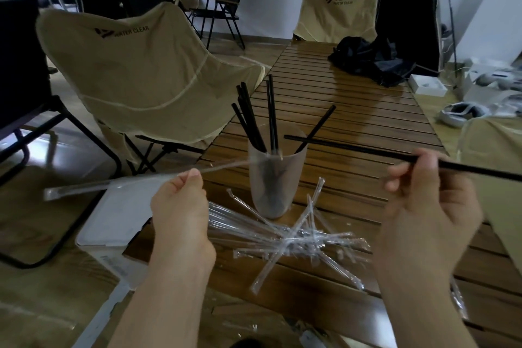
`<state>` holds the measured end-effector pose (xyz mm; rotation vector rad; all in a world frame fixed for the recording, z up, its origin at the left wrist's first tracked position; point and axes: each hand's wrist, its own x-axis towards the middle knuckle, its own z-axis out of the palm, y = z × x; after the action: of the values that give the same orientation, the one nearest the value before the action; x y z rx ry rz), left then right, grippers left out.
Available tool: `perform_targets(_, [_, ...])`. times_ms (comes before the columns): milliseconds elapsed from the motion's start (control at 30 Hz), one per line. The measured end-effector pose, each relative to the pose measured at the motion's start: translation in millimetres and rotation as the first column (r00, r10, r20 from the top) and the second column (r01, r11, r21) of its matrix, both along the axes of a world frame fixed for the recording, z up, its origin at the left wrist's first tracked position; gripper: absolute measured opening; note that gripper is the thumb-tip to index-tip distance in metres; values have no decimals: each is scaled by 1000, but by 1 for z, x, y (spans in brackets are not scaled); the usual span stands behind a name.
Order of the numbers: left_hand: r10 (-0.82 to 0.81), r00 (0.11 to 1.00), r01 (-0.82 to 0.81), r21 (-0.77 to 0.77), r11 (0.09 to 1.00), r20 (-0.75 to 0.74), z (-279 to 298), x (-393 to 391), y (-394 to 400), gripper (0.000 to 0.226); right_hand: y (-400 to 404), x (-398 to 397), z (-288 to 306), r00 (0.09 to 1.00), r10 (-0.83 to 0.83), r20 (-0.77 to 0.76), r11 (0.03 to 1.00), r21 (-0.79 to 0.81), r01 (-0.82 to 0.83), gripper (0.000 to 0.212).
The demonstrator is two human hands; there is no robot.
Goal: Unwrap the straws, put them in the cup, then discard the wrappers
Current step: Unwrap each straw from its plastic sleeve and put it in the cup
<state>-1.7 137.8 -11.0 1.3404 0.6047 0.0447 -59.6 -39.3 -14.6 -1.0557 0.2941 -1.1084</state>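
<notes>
My right hand [426, 200] pinches a bare black straw [353, 149] that lies level, its tip reaching left behind the cup. My left hand [180, 203] pinches an empty clear wrapper [93, 186] that stretches left and right of the fingers. A translucent cup [272, 181] stands on the slatted wooden table [353, 110] between my hands, with several black straws [254, 121] upright in it. A heap of clear wrappers [293, 237] lies on the table in front of the cup; I cannot tell whether any hold straws.
A white bin [113, 223] stands on the floor beside the table's left edge, under my left hand. A beige folding chair [141, 70] is at the left, another [336, 17] at the table's far end. Black fabric [370, 59] lies on the far table; white gear [457, 113] at right.
</notes>
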Motion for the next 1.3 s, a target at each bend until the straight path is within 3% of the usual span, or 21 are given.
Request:
perform_targets(100, [-97, 987, 102, 37, 994, -128, -6, 3, -1, 11, 5, 1, 9, 992, -90, -90, 923, -381, 49, 17])
perform_targets(233, [-249, 941, 267, 51, 962, -227, -10, 1, -12, 22, 14, 14, 16, 944, -116, -309, 724, -677, -133, 12])
perform_targets(300, [-284, 927, 303, 44, 952, -244, -12, -2, -18, 13, 17, 24, 18, 897, -95, -432, 665, -698, -266, 13])
perform_targets(367, [-334, 910, 345, 3, 939, -248, -12, -3, -23, 8, 20, 33, 20, 840, -54, -540, 631, -671, -390, 28])
perform_targets(467, [-409, 877, 418, -17, 908, -252, -12, -4, -24, 8, 20, 35, 17, 838, -101, -536, 570, -722, -393, 50])
perform_targets(600, [-487, 829, 526, 86, 846, -275, -15, -7, -22, 4, 13, 25, 3, 833, -130, -538, 604, -709, -364, 42])
perform_targets(700, [-549, 780, 611, 171, 773, -301, -13, -10, -25, 10, 3, 15, -16, 775, -189, -603, 626, -682, -378, 33])
perform_targets(767, [-611, 733, 675, 216, 705, -297, -12, -15, -28, 13, -12, 7, -34, 667, -344, -661, 583, -707, -399, 26])
perform_targets(833, [-674, 684, 728, 299, 616, -279, -16, -20, -31, 12, -31, 0, -52, 394, -560, -729, 538, -681, -496, 28])
perform_targets(900, [-708, 655, 744, 386, 545, -264, -20, -25, -34, 13, -46, -6, -63, 80, -638, -766, 617, -570, -542, 36])
perform_targets(967, [-727, 636, 743, 462, 484, -260, -26, -27, -38, 16, -56, -11, -70, -51, -598, -800, 710, -499, -496, 37])
perform_targets(1067, [-733, 626, 718, 564, 409, -265, -32, -26, -44, 21, -62, -7, -81, 5, -539, -842, 744, -479, -467, 29])
perform_targets(1300, [-738, 639, 649, 667, 366, -218, -40, -20, -47, 17, -62, 2, -84, 195, -500, -844, 753, -535, -384, 24])
